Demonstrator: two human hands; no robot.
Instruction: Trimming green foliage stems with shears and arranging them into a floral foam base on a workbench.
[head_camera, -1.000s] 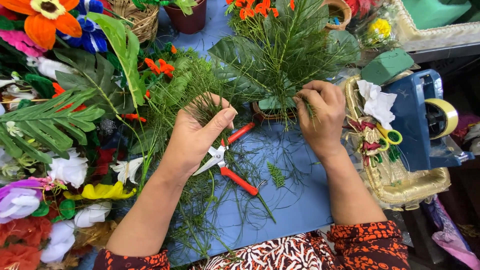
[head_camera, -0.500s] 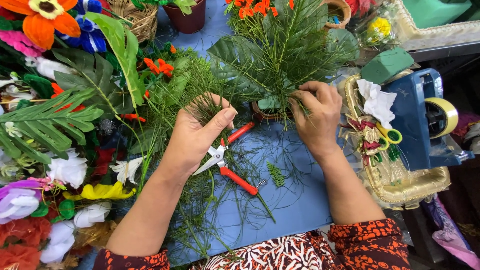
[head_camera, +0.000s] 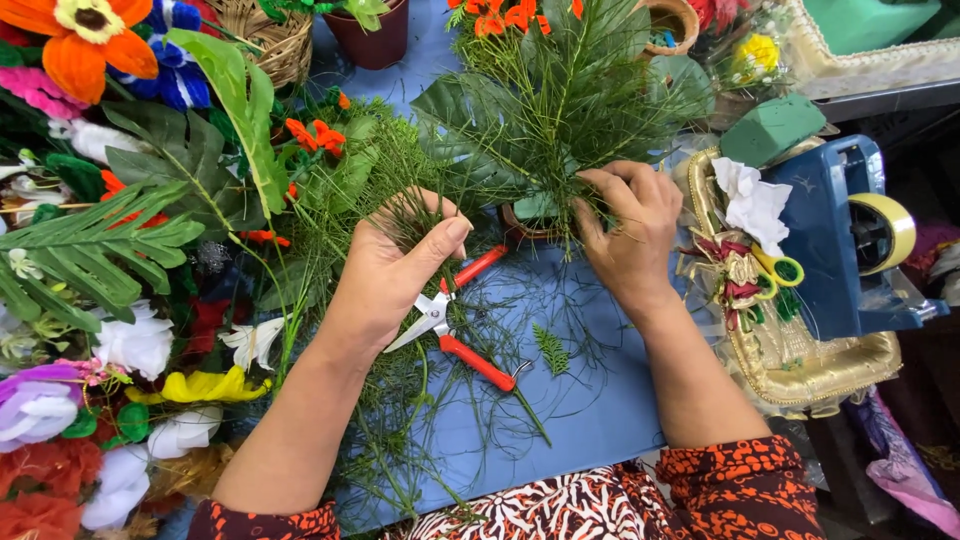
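Head view, looking down on a blue table (head_camera: 600, 400) crowded with artificial flowers and leaves. Your left hand (head_camera: 395, 265) is curled shut around a bunch of fine green sprigs (head_camera: 385, 165), thumb pressed across the stems. Your right hand (head_camera: 630, 235) has its fingers bent in at the base of the arrangement (head_camera: 570, 100), a fan of thin needles and broad leaves rising from a small brown pot (head_camera: 525, 222); the fingertips are buried in the foliage, so you cannot tell how tightly they grip or which stem they have. Red-handled shears (head_camera: 460, 325) lie open on the table just below your left hand, between the two wrists, with a loose fern tip (head_camera: 552, 350) near their handle. To the right stand a gold tray (head_camera: 800, 365), a block of green foam (head_camera: 772, 128) and a blue tape dispenser (head_camera: 850, 240).

To seat a stem well, judged from this pose: steady the base with the right hand so the pot does not tip, keep the left bunch pinched low on the stems, and feed one sprig at a time into the gap the right fingers hold apart. Mind the open blades beside your left wrist when you lower that hand
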